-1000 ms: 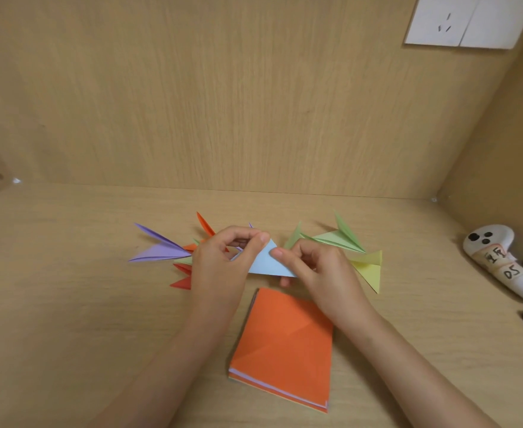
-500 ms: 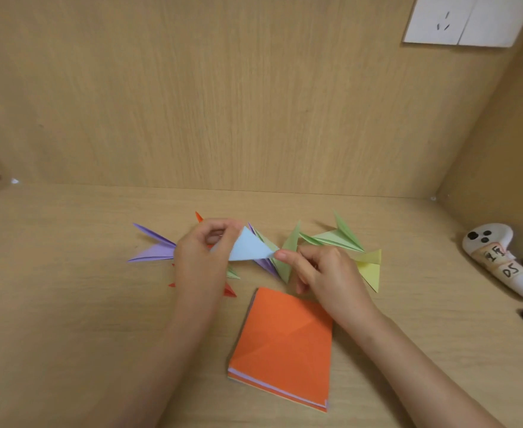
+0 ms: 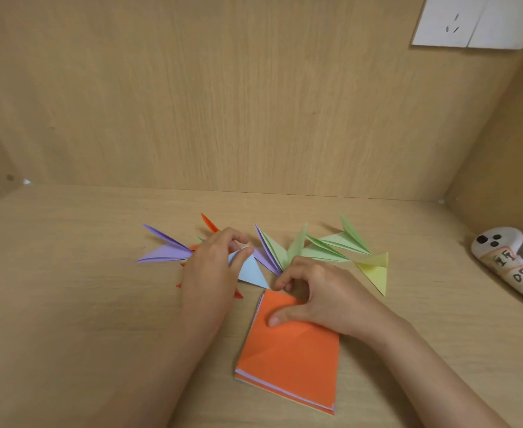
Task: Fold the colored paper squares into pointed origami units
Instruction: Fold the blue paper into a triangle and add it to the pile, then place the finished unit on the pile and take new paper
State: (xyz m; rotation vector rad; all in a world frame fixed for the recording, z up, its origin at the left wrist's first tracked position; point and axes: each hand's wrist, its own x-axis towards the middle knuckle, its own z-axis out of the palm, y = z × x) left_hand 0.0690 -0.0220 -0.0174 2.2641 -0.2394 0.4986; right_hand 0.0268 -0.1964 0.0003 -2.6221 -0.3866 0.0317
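- The left hand point(image 3: 210, 267) pinched the light blue folded paper triangle point(image 3: 251, 271) above the wooden surface point(image 3: 68, 304)
- The right hand point(image 3: 322, 295) had released it and moved onto the orange-topped stack of paper squares point(image 3: 291, 356), thumb on top, fingers curled over its far edge

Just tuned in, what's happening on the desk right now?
A person is mid-origami. The left hand pinches a light blue folded triangle. The right hand grips the far corner of the stack of paper squares, thumb on its orange top sheet. Folded pointed units lie behind the hands, among them a purple unit, green units and a yellow unit.
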